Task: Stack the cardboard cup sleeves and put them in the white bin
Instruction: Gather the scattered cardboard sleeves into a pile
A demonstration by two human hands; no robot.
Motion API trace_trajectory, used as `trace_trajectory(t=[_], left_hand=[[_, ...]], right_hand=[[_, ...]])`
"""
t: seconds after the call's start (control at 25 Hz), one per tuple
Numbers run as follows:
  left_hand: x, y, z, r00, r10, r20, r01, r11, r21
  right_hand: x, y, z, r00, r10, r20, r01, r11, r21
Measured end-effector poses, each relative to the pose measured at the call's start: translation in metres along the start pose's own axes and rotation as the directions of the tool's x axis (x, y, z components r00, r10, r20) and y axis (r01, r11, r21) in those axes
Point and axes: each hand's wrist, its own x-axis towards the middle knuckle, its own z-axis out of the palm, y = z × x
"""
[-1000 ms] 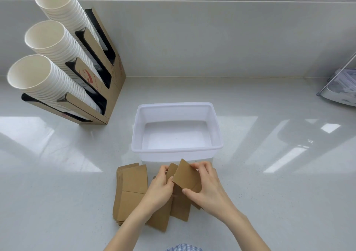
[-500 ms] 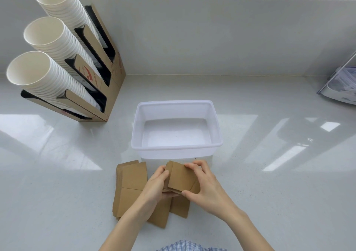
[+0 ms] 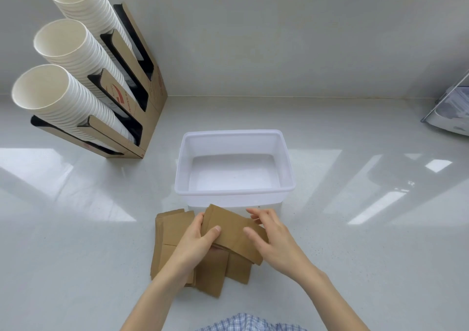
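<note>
Several flat brown cardboard cup sleeves [image 3: 175, 231] lie spread on the white counter just in front of the white bin [image 3: 234, 193], which holds nothing. My left hand [image 3: 195, 241] grips a small stack of sleeves [image 3: 233, 234] with its thumb on top. My right hand [image 3: 274, 239] rests against the stack's right edge, fingers spread, a thumb on the top sleeve. More sleeves [image 3: 215, 274] lie under both hands, partly hidden.
A cardboard holder [image 3: 142, 117] with three tilted columns of white paper cups [image 3: 61, 102] stands at the back left. A grey tray-like object [image 3: 449, 112] sits at the right edge. The counter ends at a low back wall.
The sleeve that my right hand held up tilted has been laid flat on the stack in my left hand. My right hand has loosened and slid to the stack's right side.
</note>
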Motion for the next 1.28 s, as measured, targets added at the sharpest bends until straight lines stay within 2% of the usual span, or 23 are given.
trace_trajectory(t=[0.12, 0.32, 0.56, 0.68, 0.84, 0.96, 1.04, 1.28], left_hand=[[-0.008, 0.004, -0.023, 0.997, 0.037, -0.066, -0.041, 0.997, -0.067], [-0.019, -0.001, -0.053, 0.987, 0.035, -0.159, -0.056, 0.99, -0.131], [-0.022, -0.01, -0.069, 0.975, 0.008, -0.224, -0.059, 0.973, -0.223], [-0.022, -0.01, -0.069, 0.974, 0.011, -0.225, -0.065, 0.969, -0.237], [-0.021, -0.009, -0.069, 0.975, 0.02, -0.223, -0.077, 0.966, -0.247], [-0.02, -0.009, -0.067, 0.976, 0.024, -0.214, -0.079, 0.964, -0.253], [-0.019, -0.008, -0.066, 0.978, 0.034, -0.204, -0.088, 0.961, -0.262], [-0.016, 0.0, -0.062, 0.978, 0.049, -0.205, -0.108, 0.953, -0.284]], right_hand=[[0.004, 0.006, 0.0, 0.999, 0.023, -0.043, -0.022, 1.0, 0.011], [0.011, 0.007, 0.023, 0.997, 0.075, 0.0, -0.075, 0.996, -0.05], [0.021, -0.01, 0.054, 0.991, 0.12, 0.055, -0.088, 0.91, -0.405], [0.024, -0.012, 0.062, 0.99, 0.141, 0.027, -0.115, 0.89, -0.44], [0.024, -0.011, 0.062, 0.987, 0.157, -0.018, -0.156, 0.948, -0.278], [0.022, -0.01, 0.048, 0.983, 0.18, 0.02, -0.181, 0.98, 0.083], [0.021, -0.009, 0.034, 0.981, 0.192, -0.003, -0.187, 0.957, 0.222], [0.015, -0.014, -0.007, 0.967, 0.17, -0.187, -0.112, 0.951, 0.288]])
